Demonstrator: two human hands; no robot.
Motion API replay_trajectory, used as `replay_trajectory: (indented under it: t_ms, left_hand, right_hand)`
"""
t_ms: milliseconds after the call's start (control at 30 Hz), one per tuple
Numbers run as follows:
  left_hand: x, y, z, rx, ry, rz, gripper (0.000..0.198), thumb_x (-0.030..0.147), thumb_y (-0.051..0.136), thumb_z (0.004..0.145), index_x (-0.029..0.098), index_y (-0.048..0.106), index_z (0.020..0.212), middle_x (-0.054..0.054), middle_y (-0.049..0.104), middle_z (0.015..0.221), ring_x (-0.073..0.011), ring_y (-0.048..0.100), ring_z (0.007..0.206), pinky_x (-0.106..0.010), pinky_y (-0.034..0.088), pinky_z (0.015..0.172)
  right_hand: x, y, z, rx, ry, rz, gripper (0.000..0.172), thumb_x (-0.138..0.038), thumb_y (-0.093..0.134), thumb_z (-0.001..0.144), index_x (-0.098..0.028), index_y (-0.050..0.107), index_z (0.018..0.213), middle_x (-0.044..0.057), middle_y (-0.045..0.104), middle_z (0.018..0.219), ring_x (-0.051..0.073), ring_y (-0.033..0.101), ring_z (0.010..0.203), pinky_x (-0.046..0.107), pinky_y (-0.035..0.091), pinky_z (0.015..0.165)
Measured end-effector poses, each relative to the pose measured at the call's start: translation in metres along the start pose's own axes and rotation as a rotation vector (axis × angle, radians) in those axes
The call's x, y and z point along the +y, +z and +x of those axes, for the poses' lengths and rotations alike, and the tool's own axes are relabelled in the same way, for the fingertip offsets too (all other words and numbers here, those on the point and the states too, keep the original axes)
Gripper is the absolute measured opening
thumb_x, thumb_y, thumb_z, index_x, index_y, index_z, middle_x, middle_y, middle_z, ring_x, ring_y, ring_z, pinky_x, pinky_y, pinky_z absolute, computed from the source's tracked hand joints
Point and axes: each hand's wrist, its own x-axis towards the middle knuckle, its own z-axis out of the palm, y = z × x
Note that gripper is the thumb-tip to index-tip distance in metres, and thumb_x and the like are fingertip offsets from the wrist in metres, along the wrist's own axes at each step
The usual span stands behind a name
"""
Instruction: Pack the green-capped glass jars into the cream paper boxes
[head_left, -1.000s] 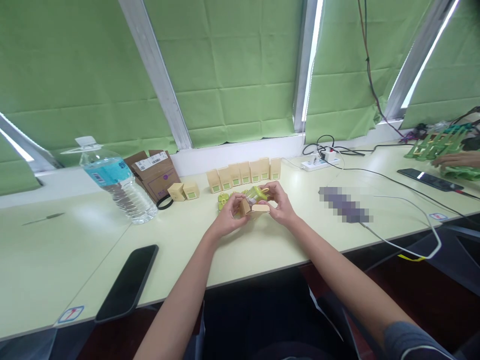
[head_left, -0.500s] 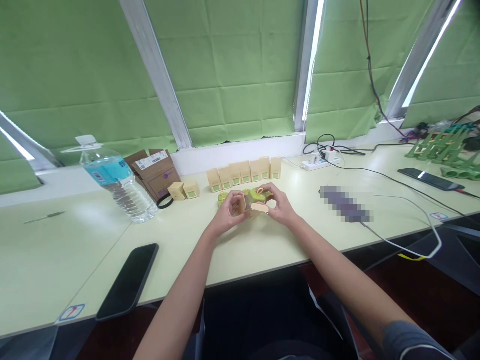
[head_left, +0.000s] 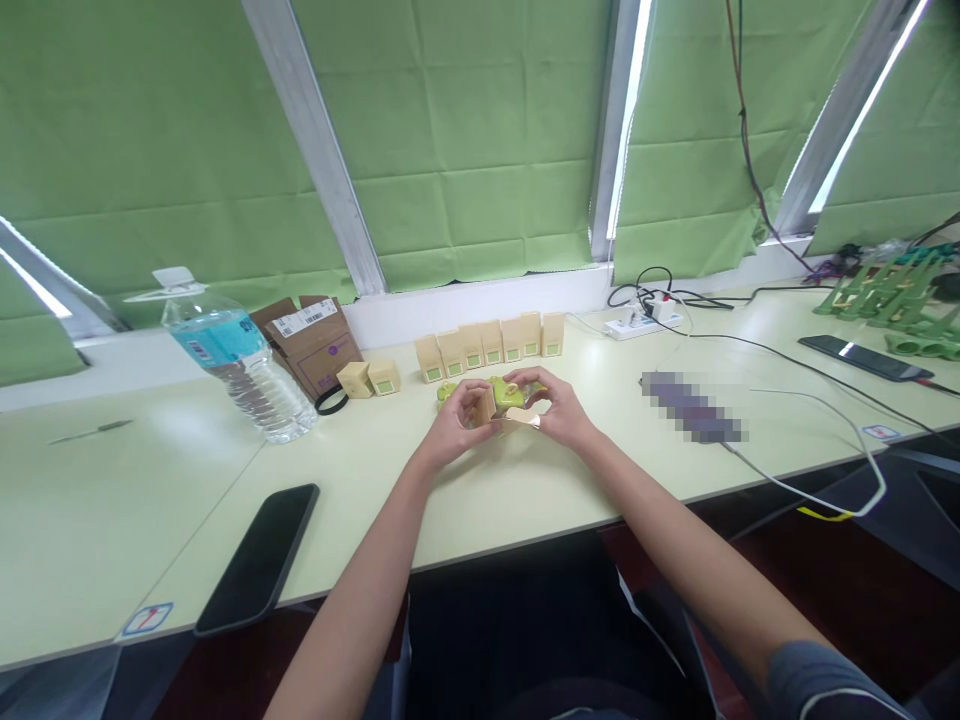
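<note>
Both hands are closed on a small tan cardboard box in the middle of the table. My left hand (head_left: 459,418) grips its left side, fingers behind and thumb in front, partly hiding a box wall (head_left: 487,404). From the right, my right hand (head_left: 559,410) pinches near a pale flap (head_left: 523,417) that sticks out toward me. Just behind the box lie several shiny yellow-green items with small loops, one green item (head_left: 508,393) showing between my hands. Whether any of them is inside the box I cannot tell.
Behind my hands stands a row of several small tan boxes (head_left: 492,344), with two more boxes (head_left: 384,377) to the left. Also on the table are a water bottle (head_left: 247,365), an opened carton (head_left: 315,350), a black phone (head_left: 259,560), a power strip (head_left: 643,326) and cables.
The pale flap has tilted slightly between my hands, and the fingers of my right hand have shifted a little. My hands stay in nearly the same place.
</note>
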Motion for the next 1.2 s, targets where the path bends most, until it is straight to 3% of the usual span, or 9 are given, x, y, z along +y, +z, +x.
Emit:
replay_trajectory:
  t_ms: [267,467,567,767,967,1200]
  left_hand:
    - [-0.002,-0.001,0.001,-0.011,0.013,0.029,0.061,0.035,0.091,0.067,0.023,0.058,0.116,-0.007,0.065,0.111,-0.0222,0.063,0.107,-0.036,0.045,0.097]
    - [-0.003,0.000,0.002,0.041,0.029,0.023,0.062,0.036,0.093,0.064,0.023,0.058,0.113,-0.006,0.064,0.109,-0.0206,0.063,0.103,-0.033,0.047,0.092]
    - [-0.003,0.000,0.002,0.058,0.029,0.024,0.061,0.036,0.093,0.063,0.022,0.059,0.111,-0.007,0.064,0.112,-0.0210,0.063,0.105,-0.033,0.048,0.092]
    - [-0.002,0.001,0.002,0.029,0.014,-0.017,0.059,0.034,0.091,0.067,0.023,0.058,0.115,-0.007,0.065,0.110,-0.0214,0.064,0.107,-0.034,0.049,0.095]
    - [0.000,0.002,0.002,0.094,0.018,-0.066,0.062,0.035,0.090,0.068,0.022,0.057,0.119,-0.009,0.067,0.113,-0.0219,0.065,0.109,-0.035,0.052,0.096]
    - [-0.003,0.001,0.004,0.215,0.061,-0.118,0.066,0.043,0.088,0.070,0.023,0.057,0.125,-0.009,0.071,0.111,-0.0224,0.070,0.099,-0.037,0.056,0.091]
  right_hand:
    - [0.008,0.000,0.000,-0.015,-0.041,0.021,0.043,-0.045,0.088,0.070,-0.023,0.065,0.099,0.009,0.073,0.115,0.026,0.068,0.114,0.036,0.057,0.083]
    - [0.009,0.000,0.001,-0.035,-0.105,-0.024,0.022,-0.043,0.082,0.079,-0.024,0.072,0.081,0.009,0.079,0.100,0.026,0.071,0.103,0.042,0.056,0.086]
    - [0.010,0.001,0.001,-0.026,-0.146,-0.040,0.021,-0.042,0.082,0.080,-0.024,0.073,0.076,0.008,0.080,0.093,0.026,0.071,0.095,0.045,0.056,0.086]
    - [0.007,0.002,0.001,0.035,-0.081,-0.059,0.027,-0.049,0.062,0.094,-0.024,0.073,0.094,0.008,0.077,0.098,0.024,0.070,0.093,0.038,0.058,0.074]
    - [0.006,0.001,-0.002,0.120,0.040,0.054,0.031,-0.052,0.054,0.099,-0.025,0.057,0.113,0.008,0.070,0.109,0.021,0.068,0.099,0.031,0.059,0.070]
    - [0.000,0.000,-0.002,-0.010,0.057,0.064,0.036,-0.053,0.060,0.095,-0.026,0.059,0.120,0.009,0.064,0.124,0.022,0.067,0.107,0.034,0.061,0.078]
